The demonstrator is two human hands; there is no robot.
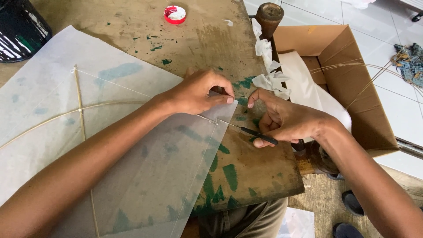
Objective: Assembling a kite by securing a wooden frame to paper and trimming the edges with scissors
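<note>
Translucent paper sheet (pixel 145 176) with thin bamboo sticks (pixel 81 114) lay across the paint-stained worktop (pixel 246 172). Left hand (pixel 198 92) pinched the sheet's corner — grip clenched on paper. Right hand (pixel 286 121) grasped a thin black-handled blade (pixel 257 133) just beside that corner — cardboard box (pixel 352 88) nearby.

Your worn wooden table (pixel 211 39), smeared with green paint, carried the translucent paper kite (pixel 132 145) with its thin bamboo sticks (pixel 81 119), a red-rimmed lid (pixel 175 14) near the far edge, and a dark container (pixel 20 26) at its corner.
</note>
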